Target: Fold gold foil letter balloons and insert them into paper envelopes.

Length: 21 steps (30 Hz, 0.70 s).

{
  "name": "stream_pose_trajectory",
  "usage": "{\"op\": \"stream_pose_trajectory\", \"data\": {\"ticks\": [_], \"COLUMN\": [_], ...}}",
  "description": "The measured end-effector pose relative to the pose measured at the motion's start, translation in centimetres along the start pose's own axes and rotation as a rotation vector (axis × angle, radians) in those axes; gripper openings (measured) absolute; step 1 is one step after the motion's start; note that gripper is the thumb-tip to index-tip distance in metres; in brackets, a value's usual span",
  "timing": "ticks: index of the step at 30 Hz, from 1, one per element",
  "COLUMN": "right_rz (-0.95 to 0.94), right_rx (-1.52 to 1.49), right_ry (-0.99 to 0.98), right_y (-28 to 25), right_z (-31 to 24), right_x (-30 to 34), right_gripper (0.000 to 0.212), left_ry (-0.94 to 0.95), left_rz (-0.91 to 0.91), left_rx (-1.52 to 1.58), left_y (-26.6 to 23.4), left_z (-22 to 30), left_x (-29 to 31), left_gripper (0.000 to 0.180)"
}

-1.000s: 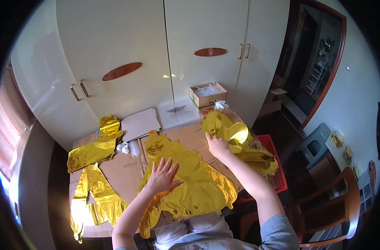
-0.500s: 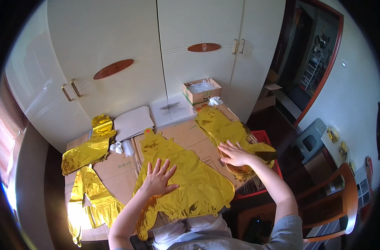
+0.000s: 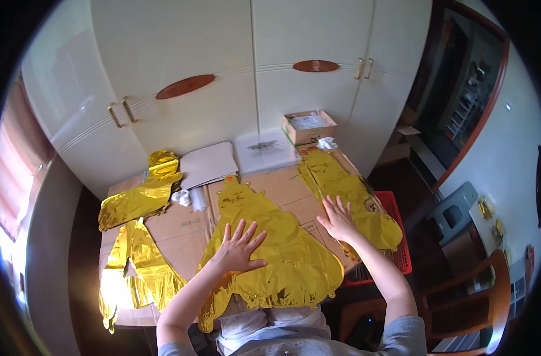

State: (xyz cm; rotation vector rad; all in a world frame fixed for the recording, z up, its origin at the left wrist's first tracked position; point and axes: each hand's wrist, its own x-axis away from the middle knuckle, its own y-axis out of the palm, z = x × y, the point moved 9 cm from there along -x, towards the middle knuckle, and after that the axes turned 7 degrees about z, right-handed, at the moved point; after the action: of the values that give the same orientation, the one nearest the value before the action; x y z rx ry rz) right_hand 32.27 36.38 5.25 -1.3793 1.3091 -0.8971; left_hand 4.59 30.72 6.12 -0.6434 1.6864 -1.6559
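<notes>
A large flat gold foil balloon [image 3: 288,261] lies spread over the cardboard-covered table in front of me. My left hand [image 3: 241,247] rests on its left part, open with the fingers spread. To the right, a stack of gold foil balloons [image 3: 336,178] lies at the table's edge. Over its near left part is my right hand [image 3: 340,221], open, palm down, fingers extended. Neither hand grips anything. Another gold foil piece [image 3: 141,261] lies near left, glaring in the window light, and a folded gold foil stack [image 3: 137,199] is at the far left.
At the back are grey-white card sheets [image 3: 210,165], a clear plastic sheet [image 3: 264,155] and a small carton [image 3: 309,128] holding clear plastic. White crumpled wads [image 3: 181,197] lie left of centre. A red crate [image 3: 395,228] stands beyond the table's right edge, near a wooden chair [image 3: 490,296].
The right-hand foil stack's near end, bent up before, now lies flatter. My right hand has shifted slightly on it. My left hand stays on the middle balloon, and the whole view has swung slightly.
</notes>
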Motion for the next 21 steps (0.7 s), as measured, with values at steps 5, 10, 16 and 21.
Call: {"op": "stream_pose_trajectory", "data": {"ticks": [5, 10, 16, 21], "right_rz": [-0.017, 0.078, 0.068, 0.054], "right_rx": [-0.252, -0.247, -0.174, -0.116], "right_ry": [-0.232, -0.406, -0.426, -0.412], "right_y": [0.2, 0.5, 2.0, 2.7], "right_z": [-7.3, -12.3, -11.9, -13.3], "right_x": [1.5, 4.4, 5.4, 2.4], "right_gripper": [0.068, 0.069, 0.075, 0.076], "left_ry": [0.015, 0.013, 0.007, -0.024], "left_rz": [-0.003, 0.004, 0.007, 0.019], "left_rx": [0.003, -0.004, -0.015, -0.024], "left_y": [-0.1, -0.4, -0.8, -1.3], "left_z": [0.5, 1.0, 0.7, -1.2], "left_x": [0.5, 1.5, 3.3, 3.1], "left_gripper": [0.089, 0.088, 0.085, 0.083]}}
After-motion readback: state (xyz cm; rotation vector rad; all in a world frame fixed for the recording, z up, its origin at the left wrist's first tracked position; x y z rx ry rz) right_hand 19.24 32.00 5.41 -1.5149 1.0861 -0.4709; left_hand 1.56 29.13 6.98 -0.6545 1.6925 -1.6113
